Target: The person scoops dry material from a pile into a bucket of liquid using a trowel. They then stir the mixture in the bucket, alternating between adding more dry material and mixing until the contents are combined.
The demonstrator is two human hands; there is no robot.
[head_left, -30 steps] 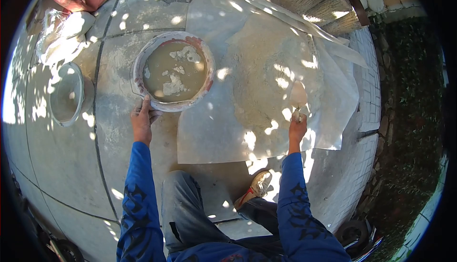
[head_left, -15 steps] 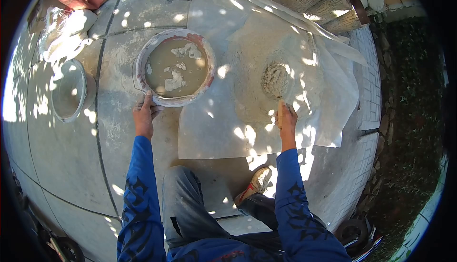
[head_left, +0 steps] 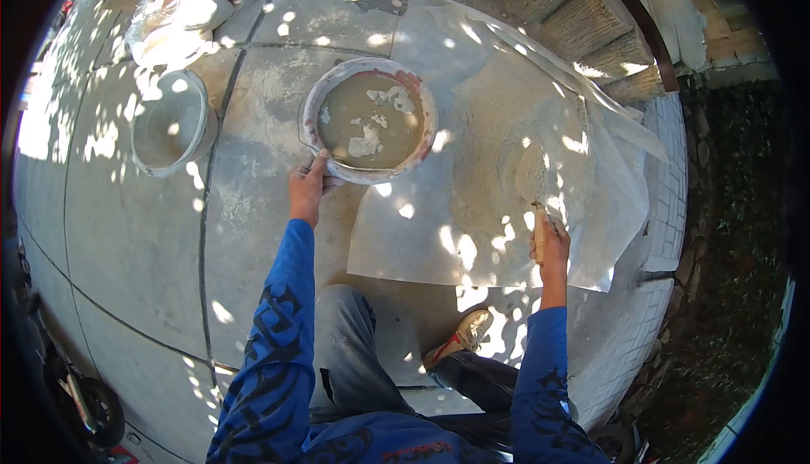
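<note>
My left hand [head_left: 310, 187] is closed on the near rim of a round bucket [head_left: 429, 131], thumb over the edge. Murky grey-brown water [head_left: 344, 126] fills much of the bucket, and pale clumps of powder [head_left: 366, 142] float on it. In my right hand [head_left: 553, 245] is a trowel [head_left: 540, 232], gripped by its wooden handle. Its dust-coated blade [head_left: 531, 175] lies over a spread of grey powder [head_left: 481, 160] and blends into it. The powder rests on a translucent plastic sheet [head_left: 392, 245] on the ground.
A second, clear-sided bucket [head_left: 173, 126] stands on the concrete at left. Beyond it are sacks [head_left: 198, 13]. Log-like posts [head_left: 582, 21] border the sheet at the far right, and a brick edging [head_left: 662, 186] runs beside soil. My shoe [head_left: 462, 337] is just below the sheet's near edge.
The view has shifted, so the scene sits further right. The mound of powder seen at the trowel's blade is gone, and the blade now looks flat. My left hand stays on the bucket rim.
</note>
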